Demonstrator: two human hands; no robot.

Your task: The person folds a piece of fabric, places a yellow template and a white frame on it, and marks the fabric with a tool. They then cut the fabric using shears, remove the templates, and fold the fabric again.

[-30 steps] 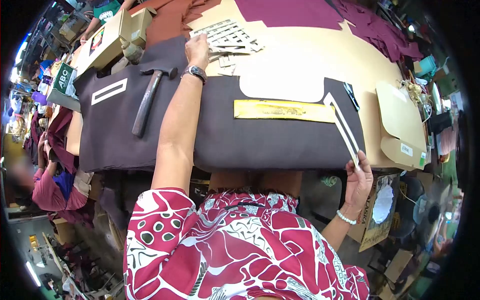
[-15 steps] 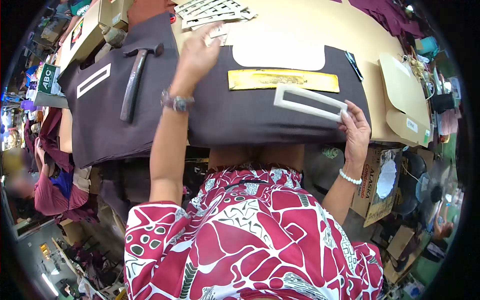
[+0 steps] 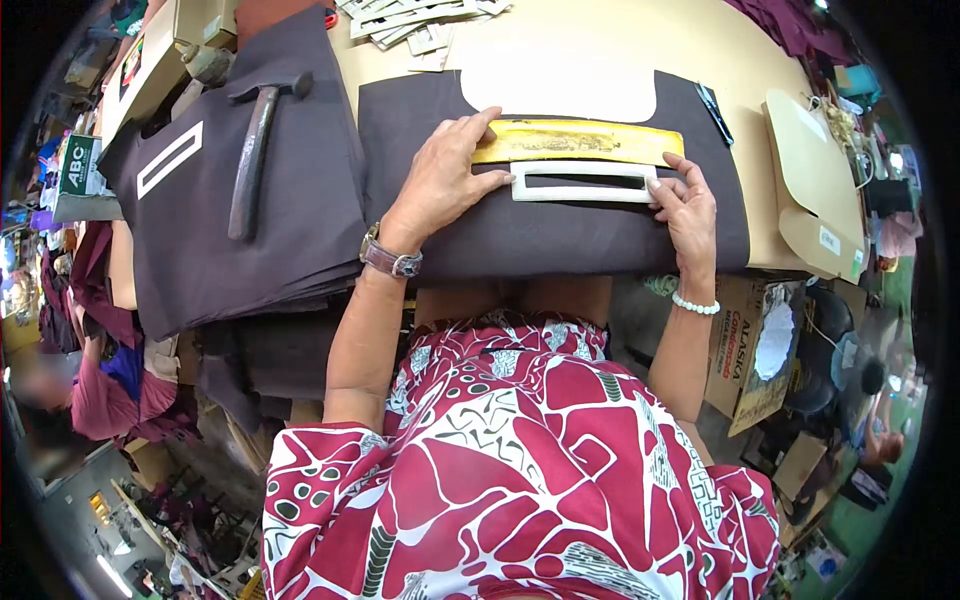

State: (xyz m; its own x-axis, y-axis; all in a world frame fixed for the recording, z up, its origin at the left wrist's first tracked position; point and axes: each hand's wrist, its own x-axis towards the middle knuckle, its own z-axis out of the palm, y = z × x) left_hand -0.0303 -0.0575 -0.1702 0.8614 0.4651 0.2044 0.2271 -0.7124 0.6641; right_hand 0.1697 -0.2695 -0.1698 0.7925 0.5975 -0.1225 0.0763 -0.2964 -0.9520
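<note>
A white rectangular frame [image 3: 580, 195] with a long slot lies level on a dark fabric piece [image 3: 560, 240], just below a yellow strip [image 3: 580, 141] with dark smudges. My right hand [image 3: 688, 212] pinches the frame's right end between thumb and fingers. At the other end, my left hand [image 3: 445, 180] has thumb and forefinger spread apart. Its thumb tip touches the frame's left end, and its forefinger rests by the strip's left end. Above the strip, the fabric has a wide cut-out with a white surface [image 3: 560, 88] showing in it.
To the left, a hammer [image 3: 255, 160] and another white slotted frame [image 3: 170, 158] lie on stacked dark fabric [image 3: 290, 215]. More pale frames [image 3: 430, 38] are heaped at the back. Blue-handled snips [image 3: 714, 113] and a folded carton [image 3: 815, 190] lie right. A person [image 3: 125, 395] sits at far left.
My left hand has come down from near the heap of frames to the left end of the held frame. The tilted frame has moved left and is now level below the yellow strip.
</note>
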